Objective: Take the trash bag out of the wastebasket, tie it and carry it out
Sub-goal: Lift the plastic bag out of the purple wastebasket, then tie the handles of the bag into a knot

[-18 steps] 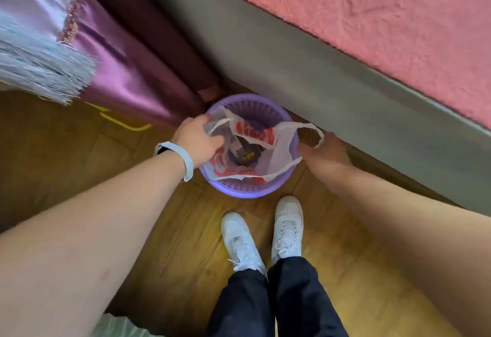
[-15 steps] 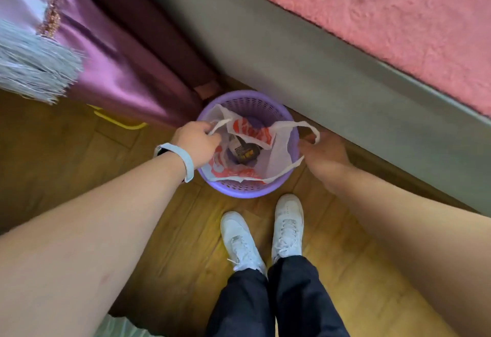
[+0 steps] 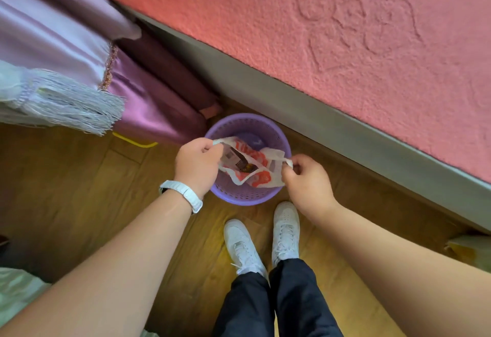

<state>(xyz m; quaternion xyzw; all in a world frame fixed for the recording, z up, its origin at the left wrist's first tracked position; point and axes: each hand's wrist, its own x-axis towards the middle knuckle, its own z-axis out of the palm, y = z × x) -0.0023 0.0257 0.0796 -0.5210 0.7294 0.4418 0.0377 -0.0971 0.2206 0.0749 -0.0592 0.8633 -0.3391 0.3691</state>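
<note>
Head view: left hand (image 3: 198,162) fingers curled, pinching left handle of white plastic trash bag with red print (image 3: 253,166); right hand (image 3: 305,177) pinching right handle. Both forearms extended downward, white watch band (image 3: 186,196) on left wrist. Bag sits inside one round purple perforated plastic wastebasket (image 3: 247,196) on wood floor (image 3: 79,190). Two white sneakers (image 3: 285,227) just beside basket.
</note>
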